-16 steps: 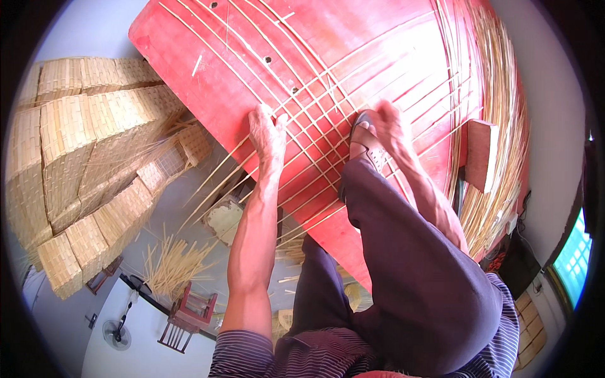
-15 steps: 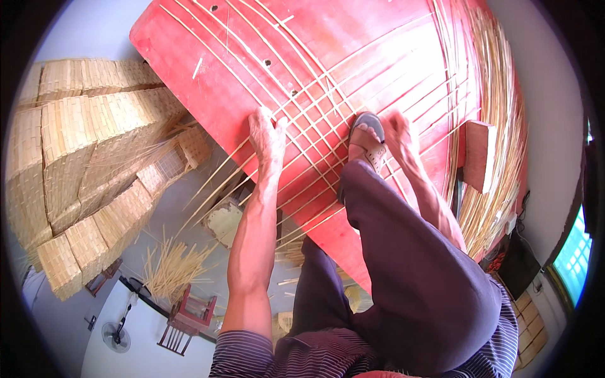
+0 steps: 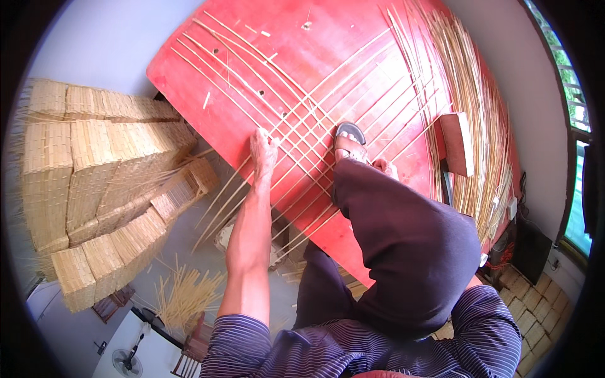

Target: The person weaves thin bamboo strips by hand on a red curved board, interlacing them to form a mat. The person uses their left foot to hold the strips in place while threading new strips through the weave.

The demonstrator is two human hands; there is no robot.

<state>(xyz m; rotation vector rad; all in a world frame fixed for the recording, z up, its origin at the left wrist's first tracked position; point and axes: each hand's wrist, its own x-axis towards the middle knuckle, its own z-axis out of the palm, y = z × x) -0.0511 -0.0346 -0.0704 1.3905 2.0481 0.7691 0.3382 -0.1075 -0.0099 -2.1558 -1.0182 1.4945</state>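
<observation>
Thin pale strips, apparently bamboo, cross in an open woven lattice (image 3: pixel 307 140) on a red board (image 3: pixel 328 69). My left hand (image 3: pixel 263 151) is closed at the lattice's left edge, pinching a strip. Loose strip ends stick out past the board beside that wrist. My sandalled foot (image 3: pixel 348 145) presses on the lattice's right side. Just right of the foot, my right hand (image 3: pixel 385 168) is down at the strips with fingers curled in. My raised knee hides its wrist and forearm, and what those fingers grip is not visible.
A wooden block (image 3: pixel 457 144) stands at the right, beside a long bundle of strips (image 3: pixel 469 82). Stacked woven baskets (image 3: pixel 94 170) fill the left. Cut strips (image 3: pixel 183 296) lie on the floor near a small wooden chair (image 3: pixel 196 343) and a fan (image 3: pixel 128 362).
My right hand has come down toward me, partly behind my knee. My left hand stays at the lattice's left edge. The view has shifted, showing more of the board's far side.
</observation>
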